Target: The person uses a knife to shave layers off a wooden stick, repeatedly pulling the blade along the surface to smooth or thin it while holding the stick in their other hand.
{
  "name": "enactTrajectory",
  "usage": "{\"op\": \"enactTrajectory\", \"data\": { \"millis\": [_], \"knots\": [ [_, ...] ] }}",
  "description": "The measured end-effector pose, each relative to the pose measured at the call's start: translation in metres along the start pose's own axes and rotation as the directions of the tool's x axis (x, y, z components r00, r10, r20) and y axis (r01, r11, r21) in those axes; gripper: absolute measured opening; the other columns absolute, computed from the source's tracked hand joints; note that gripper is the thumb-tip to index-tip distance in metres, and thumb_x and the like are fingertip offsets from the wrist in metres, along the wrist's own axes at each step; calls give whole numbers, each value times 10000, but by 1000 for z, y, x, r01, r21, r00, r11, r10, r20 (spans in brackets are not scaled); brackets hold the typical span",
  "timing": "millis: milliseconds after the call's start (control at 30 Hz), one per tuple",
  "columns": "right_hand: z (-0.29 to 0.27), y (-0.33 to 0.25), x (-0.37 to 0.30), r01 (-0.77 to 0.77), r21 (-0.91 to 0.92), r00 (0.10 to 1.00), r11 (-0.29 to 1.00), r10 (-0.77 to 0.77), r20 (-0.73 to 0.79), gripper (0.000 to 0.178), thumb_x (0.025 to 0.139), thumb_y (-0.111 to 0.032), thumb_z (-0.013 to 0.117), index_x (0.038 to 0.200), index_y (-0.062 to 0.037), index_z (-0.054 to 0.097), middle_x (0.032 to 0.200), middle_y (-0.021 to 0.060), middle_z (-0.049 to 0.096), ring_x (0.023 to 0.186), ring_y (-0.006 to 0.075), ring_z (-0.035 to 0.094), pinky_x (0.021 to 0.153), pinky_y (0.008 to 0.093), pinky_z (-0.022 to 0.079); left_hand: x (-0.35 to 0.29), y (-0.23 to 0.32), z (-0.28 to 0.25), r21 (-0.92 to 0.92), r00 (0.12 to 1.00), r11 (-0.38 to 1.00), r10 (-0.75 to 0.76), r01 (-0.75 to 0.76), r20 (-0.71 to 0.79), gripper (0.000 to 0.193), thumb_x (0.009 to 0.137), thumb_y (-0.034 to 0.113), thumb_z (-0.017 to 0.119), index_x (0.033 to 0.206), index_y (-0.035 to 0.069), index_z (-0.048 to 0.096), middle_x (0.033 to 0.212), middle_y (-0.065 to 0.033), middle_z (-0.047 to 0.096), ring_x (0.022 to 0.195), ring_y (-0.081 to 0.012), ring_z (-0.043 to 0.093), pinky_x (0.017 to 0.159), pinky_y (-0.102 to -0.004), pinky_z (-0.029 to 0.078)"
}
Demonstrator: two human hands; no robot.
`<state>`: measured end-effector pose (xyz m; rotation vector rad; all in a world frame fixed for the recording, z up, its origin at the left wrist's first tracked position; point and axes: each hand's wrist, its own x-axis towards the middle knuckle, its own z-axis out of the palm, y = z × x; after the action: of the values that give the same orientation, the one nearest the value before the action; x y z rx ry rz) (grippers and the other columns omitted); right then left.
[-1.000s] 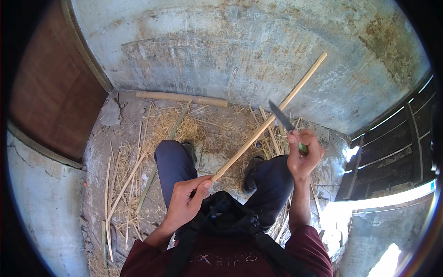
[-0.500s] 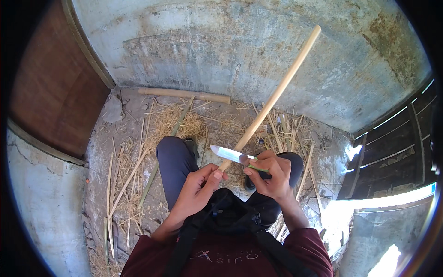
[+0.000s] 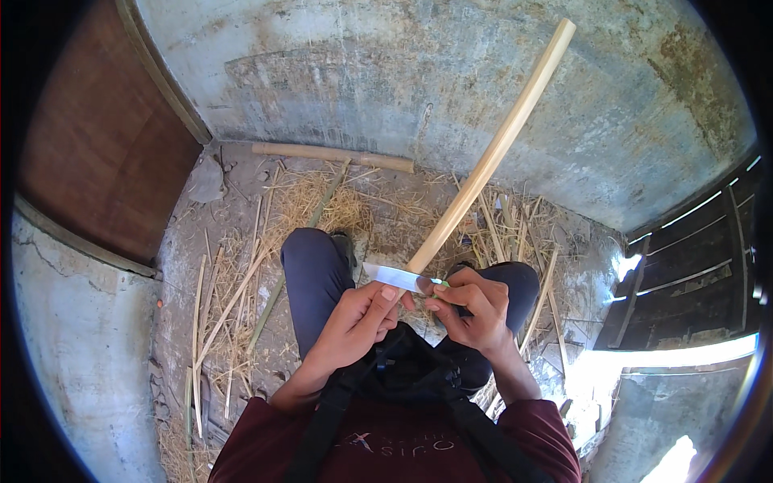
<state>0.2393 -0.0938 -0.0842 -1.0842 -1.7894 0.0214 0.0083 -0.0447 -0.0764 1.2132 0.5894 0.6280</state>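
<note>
A long pale bamboo strip slants up and to the right from between my knees, its far end raised in front of the wall. My left hand is closed round its near end, with the thumb up by the blade. My right hand grips the green handle of a knife. The blade points left and lies across the strip just beyond my left fingers. Where exactly the edge meets the bamboo cannot be made out.
Straw and shavings litter the floor, with several thin strips on the left and more on the right. A bamboo pole lies along the wall's foot. A brown door panel stands at left.
The knife blade has come nearer to my left hand and lies flatter across the strip. The strip has turned, showing a wider face, and its far end is higher and slightly farther right.
</note>
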Motion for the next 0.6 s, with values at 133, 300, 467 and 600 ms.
{"op": "enactTrajectory", "data": {
  "millis": [133,300,467,600],
  "knots": [
    [1,1,0,22,10,999,1000,-21,-35,273,823,-138,940,984,-98,723,783,54,658,540,187,624,473,325,462,-1,4,1,-3,999,999,-34,34,6,466,1208,376,408,1096,-11,643,674,37,422,586,-48,369,526,-250,325],
    [-1,2,2,48,26,998,999,-47,-42,269,821,-137,941,972,-97,722,775,50,658,542,180,629,472,323,464,0,-1,1,44,1000,999,1,-2,15,473,1207,376,407,1051,-7,637,640,22,433,563,-65,393,533,-264,360],
    [-2,0,6,51,60,998,997,-49,-33,265,811,-138,942,967,-91,733,766,45,669,540,179,635,468,317,463,-1,-6,1,306,989,941,147,-146,19,404,1190,311,478,974,-1,620,631,-2,476,554,-99,430,536,-305,377],
    [-1,-3,8,64,80,998,995,-62,-28,255,800,-141,943,954,-88,747,749,45,672,526,184,633,452,319,456,0,-5,-2,321,987,934,155,-160,40,382,1175,262,512,912,-5,586,632,-6,476,553,-117,430,533,-336,368]
  ]
}}
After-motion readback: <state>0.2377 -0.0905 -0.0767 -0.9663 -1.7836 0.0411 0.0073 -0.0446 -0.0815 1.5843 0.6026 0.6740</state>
